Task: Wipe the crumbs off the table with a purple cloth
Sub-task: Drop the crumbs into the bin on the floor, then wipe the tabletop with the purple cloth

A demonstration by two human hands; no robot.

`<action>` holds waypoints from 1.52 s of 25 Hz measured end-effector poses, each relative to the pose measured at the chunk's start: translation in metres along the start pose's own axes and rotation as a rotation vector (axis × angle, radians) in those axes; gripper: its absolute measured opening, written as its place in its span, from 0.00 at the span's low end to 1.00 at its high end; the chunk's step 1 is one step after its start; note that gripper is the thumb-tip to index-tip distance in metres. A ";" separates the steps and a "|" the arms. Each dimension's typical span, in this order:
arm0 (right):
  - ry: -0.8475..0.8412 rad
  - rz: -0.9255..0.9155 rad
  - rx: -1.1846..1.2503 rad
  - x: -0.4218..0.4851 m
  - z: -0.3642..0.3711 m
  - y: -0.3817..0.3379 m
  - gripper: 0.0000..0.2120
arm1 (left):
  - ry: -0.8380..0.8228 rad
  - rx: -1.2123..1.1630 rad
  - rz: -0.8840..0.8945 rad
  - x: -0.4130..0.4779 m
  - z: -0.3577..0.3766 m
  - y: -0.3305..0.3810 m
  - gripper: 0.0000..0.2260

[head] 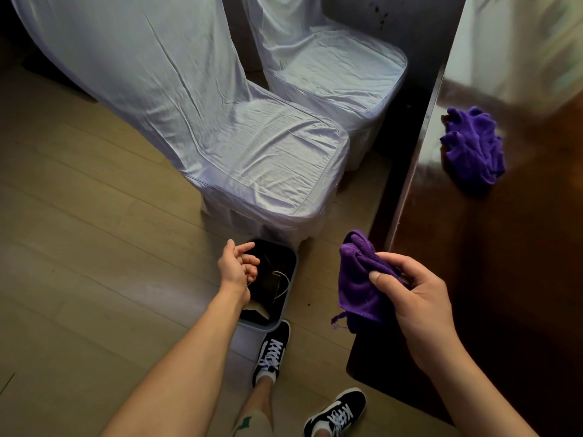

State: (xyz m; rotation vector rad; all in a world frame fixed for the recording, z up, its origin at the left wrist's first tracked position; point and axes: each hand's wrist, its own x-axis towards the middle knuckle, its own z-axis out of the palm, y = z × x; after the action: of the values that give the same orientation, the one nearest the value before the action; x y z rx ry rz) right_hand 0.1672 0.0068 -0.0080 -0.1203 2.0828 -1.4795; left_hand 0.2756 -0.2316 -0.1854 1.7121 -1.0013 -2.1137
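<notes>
Beside the dark glossy wooden counter (504, 247), the right hand (419, 298) is gripping a crumpled purple cloth (356, 279), while the left hand (235, 266) is cupping loosely, half-open, over a black-lined floor bin (271, 285), likely discarding crumbs.

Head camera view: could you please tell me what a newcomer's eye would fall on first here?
Two purple cloths stand out: one bunched in the right hand near the dark table's corner, the purple cloth hanging from its grip, and a second crumpled cloth lying on the glossy table. The left hand hovers, loosely cupped, over a small bin on the wooden floor, in front of two chairs draped in pale covers.
</notes>
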 end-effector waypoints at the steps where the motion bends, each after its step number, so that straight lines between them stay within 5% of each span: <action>1: 0.000 0.001 0.003 -0.001 0.000 0.001 0.14 | 0.001 -0.015 0.001 0.001 -0.001 0.001 0.27; 9: 0.014 -0.021 0.001 -0.006 -0.007 -0.007 0.14 | -0.220 -0.061 0.015 -0.021 0.001 0.014 0.27; 21: 0.211 -0.032 0.055 -0.037 -0.097 -0.017 0.12 | -0.382 0.236 0.217 -0.101 0.079 0.040 0.18; 29: 0.352 -0.002 0.136 -0.073 -0.178 0.016 0.11 | -0.552 0.552 0.629 -0.177 0.170 0.026 0.13; 38: 0.322 -0.017 0.043 -0.081 -0.243 0.029 0.12 | -0.440 0.970 1.008 -0.242 0.213 -0.012 0.16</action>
State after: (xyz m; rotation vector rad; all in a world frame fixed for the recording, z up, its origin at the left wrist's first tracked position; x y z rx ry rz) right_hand 0.1205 0.2536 0.0525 0.1263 2.3012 -1.6418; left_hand 0.1481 -0.0077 0.0091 0.5521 -2.5779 -1.3287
